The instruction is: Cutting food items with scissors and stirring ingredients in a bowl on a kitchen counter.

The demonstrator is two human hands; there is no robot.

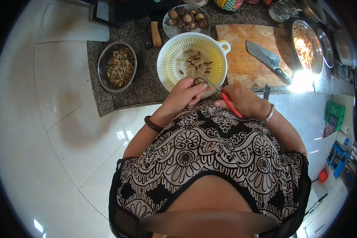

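My left hand (186,92) pinches a small brown mushroom (198,81) over the near rim of a white and yellow plastic colander (172,70). Red-handled scissors (230,104) are held in my right hand (243,100), their metal blades reaching left to the mushroom. Whether the blades touch it cannot be told. Cut brown pieces (196,59) lie on the colander's bottom. Behind the colander, whole dark mushrooms (188,18) rest in a patterned dish (206,25).
To the left stands a steel bowl (99,67) of minced filling (120,68). A cleaver (266,56) lies on the wooden cutting board (238,68) at the right, beside another steel bowl (321,61). The granite counter's near edge (131,105) runs before me. Jars stand behind.
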